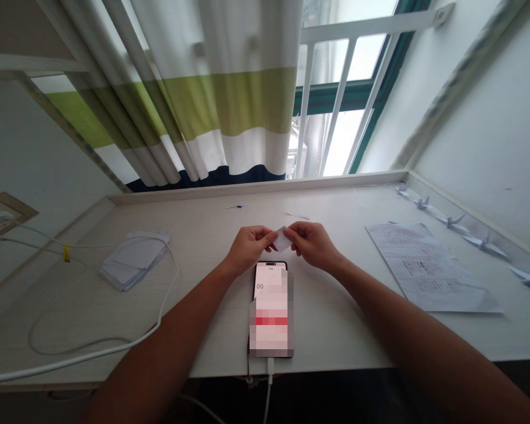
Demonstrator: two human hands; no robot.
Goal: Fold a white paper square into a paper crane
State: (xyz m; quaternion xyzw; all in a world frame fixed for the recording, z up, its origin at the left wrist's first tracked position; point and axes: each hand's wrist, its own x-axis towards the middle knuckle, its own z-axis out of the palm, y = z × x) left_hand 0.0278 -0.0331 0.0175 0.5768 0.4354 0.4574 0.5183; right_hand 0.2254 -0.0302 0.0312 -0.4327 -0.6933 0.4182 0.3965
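A small folded piece of white paper [283,240] is held up between both hands, above the desk and just beyond the phone. My left hand [252,246] pinches its left edge between thumb and fingers. On the opposite side, my right hand [312,242] grips the paper's right edge in the same way. Below the hands lies a phone [271,300] with its screen lit, partly blurred out, and a white charging cable [269,377] plugged into its lower end.
At left, a stack of white paper sheets [135,262] lies beside a looping white cable [174,277]. Printed sheets [433,268] rest at right. Several folded paper cranes [451,222] line the desk's right edge. A curtain [247,100] and railing [335,106] stand behind.
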